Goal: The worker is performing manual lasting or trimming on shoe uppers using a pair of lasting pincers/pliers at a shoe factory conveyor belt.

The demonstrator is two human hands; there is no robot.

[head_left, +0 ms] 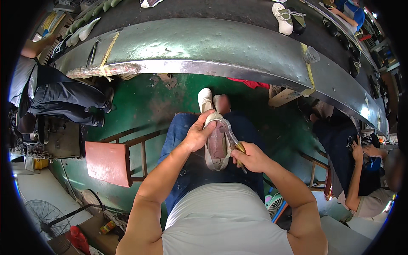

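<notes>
Above my lap is a shoe (pixel 216 146) turned bottom up, with a brownish-pink underside and a pale rim. My left hand (pixel 198 134) is closed round its far end, the thumb over the rim. At the near right side, my right hand (pixel 251 158) is closed round a slim tool with a yellowish handle (pixel 240 147); its dark tip points down past the fingers. A pale strip (pixel 232 137) curves along the shoe's right side toward this hand. Whether the fingers also pinch the strip, I cannot tell.
A metal-edged workbench (pixel 204 46) runs across ahead, with a pair of shoes (pixel 285 20) on it. Left of my legs stands a stool (pixel 108 163). People work at both sides. A fan (pixel 44 221) is at lower left. A white shoe (pixel 205 100) is beyond my knees.
</notes>
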